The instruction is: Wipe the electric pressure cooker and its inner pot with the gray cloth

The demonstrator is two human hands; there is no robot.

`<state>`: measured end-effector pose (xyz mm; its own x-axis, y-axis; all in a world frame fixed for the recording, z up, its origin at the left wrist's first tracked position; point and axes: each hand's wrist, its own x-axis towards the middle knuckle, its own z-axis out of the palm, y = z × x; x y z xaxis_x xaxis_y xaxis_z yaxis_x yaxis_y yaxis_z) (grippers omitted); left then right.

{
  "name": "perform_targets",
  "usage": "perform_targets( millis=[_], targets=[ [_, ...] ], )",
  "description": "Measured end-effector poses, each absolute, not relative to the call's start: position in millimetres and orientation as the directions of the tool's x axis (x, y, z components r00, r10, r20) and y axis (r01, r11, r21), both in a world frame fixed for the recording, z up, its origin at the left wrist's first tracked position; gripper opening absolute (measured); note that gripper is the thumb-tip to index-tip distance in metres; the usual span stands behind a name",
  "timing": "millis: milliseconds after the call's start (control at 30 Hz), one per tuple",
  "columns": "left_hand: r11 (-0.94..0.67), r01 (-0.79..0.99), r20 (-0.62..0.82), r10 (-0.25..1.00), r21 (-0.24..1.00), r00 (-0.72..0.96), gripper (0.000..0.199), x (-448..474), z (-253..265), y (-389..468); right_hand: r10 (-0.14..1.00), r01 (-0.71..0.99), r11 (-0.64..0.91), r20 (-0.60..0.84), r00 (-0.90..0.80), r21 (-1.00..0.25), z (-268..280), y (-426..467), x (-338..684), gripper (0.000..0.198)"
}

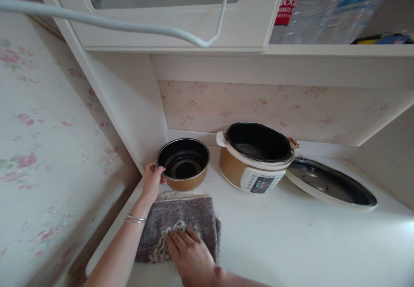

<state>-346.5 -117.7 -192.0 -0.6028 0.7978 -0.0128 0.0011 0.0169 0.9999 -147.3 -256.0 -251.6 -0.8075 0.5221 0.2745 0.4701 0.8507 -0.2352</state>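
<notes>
My left hand (153, 178) pinches the left rim of a round inner pot (190, 184), black inside and golden brown outside, which stands upright on the white counter. Flat on a folded grey-brown cloth (181, 209) with a cream pattern lies my right hand (190, 248), its fingers stretched out. The cloth rests just in front of the pot. To the pot's right is an electric cooker (233, 170), lidless, with a black inside and a control panel on its front.
Right of the cooker, its detached lid (326, 183) lies with the dark inner side up. A white cabinet (174, 32) overhangs the counter (274, 239), and a white cable (136, 27) hangs across it. Plastic bottles (313, 11) fill the upper right shelf. A flowered wall (42, 170) borders the left.
</notes>
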Motion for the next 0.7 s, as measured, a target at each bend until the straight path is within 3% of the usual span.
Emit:
perform_targets(
  millis=[167,400,500,600,700],
  targets=[
    [0.003,-0.001,-0.003,0.795,1.0,-0.607,0.033,-345.5,-189.9,-117.6,0.706,0.684,0.708,0.184,-0.684,-0.174,-245.8,-236.8,-89.3,0.056],
    [-0.04,-0.014,0.023,0.803,0.999,-0.596,0.033,-344.8,-189.6,-117.1,0.78,0.728,0.572,-0.025,-0.626,-0.379,-212.0,-213.7,-29.1,0.082],
    [-0.058,0.024,0.061,0.806,0.998,-0.589,0.03,-345.5,-189.5,-117.0,0.808,0.727,0.475,-0.082,-0.584,-0.497,-189.4,-206.0,-21.1,0.081],
    [-0.036,0.059,0.064,0.805,0.998,-0.59,0.03,-347.1,-188.6,-117.3,0.863,0.588,0.239,-0.108,-0.493,-0.773,-165.7,-195.4,-15.3,0.056],
    [-0.001,0.066,0.04,0.805,0.998,-0.592,0.032,-349.2,-188.8,-116.9,0.84,0.225,-0.145,-0.24,-0.487,-0.963,-141.9,-184.5,-9.2,0.037]
  ],
)
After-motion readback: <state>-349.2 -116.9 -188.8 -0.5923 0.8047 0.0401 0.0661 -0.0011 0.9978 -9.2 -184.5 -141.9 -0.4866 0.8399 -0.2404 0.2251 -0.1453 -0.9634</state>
